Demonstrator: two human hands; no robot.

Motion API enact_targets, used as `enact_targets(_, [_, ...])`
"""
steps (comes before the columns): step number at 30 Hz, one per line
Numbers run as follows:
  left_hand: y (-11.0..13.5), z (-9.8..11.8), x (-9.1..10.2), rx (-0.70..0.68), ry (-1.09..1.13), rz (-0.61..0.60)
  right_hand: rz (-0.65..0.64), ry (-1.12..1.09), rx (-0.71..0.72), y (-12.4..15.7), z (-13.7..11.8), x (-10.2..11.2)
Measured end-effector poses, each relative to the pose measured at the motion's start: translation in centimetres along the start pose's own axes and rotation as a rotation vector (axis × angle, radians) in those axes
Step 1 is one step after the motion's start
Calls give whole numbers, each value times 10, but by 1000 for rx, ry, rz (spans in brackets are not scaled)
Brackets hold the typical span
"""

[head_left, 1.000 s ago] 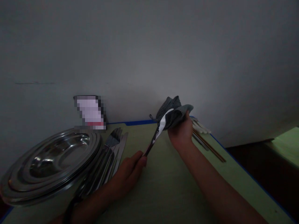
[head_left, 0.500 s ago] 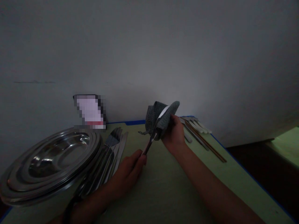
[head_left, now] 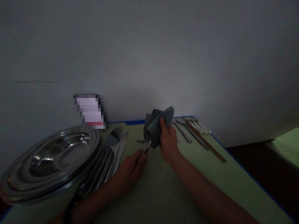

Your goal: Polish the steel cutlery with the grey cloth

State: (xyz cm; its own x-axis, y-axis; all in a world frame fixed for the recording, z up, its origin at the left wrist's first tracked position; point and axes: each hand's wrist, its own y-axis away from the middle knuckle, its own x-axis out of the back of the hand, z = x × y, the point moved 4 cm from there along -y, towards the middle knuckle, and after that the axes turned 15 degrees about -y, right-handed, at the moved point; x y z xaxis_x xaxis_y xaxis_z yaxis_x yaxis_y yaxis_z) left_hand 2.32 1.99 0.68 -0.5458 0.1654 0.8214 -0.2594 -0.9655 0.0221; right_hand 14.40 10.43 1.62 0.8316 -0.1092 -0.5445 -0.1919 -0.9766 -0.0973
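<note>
My left hand [head_left: 130,168] is closed round the lower end of a table knife [head_left: 147,147], which slants up and away over the table. Only a short shiny length of its metal shows between my fingers and the cloth. A grey-green checked cloth [head_left: 156,127] is folded over the knife's upper part and hides the blade. My right hand [head_left: 168,143] grips the cloth from the right, thumb on top, pressing it round the knife.
Stacked steel plates [head_left: 63,155] stand at the left, with spatulas [head_left: 112,137] and knives [head_left: 121,146] beside them. Brown chopsticks [head_left: 205,141], metal cutlery [head_left: 184,132] and white-handled pieces [head_left: 202,126] lie at the right. A blurred phone-like screen [head_left: 90,110] leans on the wall.
My right hand has slid the cloth down the knife towards my left hand. Its thumb now lies over the cloth, and the bright blade is covered. My left hand stays put.
</note>
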Motion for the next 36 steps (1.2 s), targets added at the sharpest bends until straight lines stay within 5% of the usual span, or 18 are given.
enact_targets(8, [-7, -13, 2, 82, -31, 60, -66, 148, -150, 31, 37, -3])
enact_targets(16, [-8, -2, -1, 30, -72, -14, 11, -126, -312, 1, 40, 17])
enact_targets(28, [1, 0, -12, -67, -405, -112, 144, -442, -342, -20, 41, 34])
enact_targets(32, [1, 1, -9, -50, -327, -133, 62, -374, -308, -18, 39, 32])
enact_targets(36, [-3, -2, -3, -18, -91, -95, -95, -43, -205, -11, 37, 27])
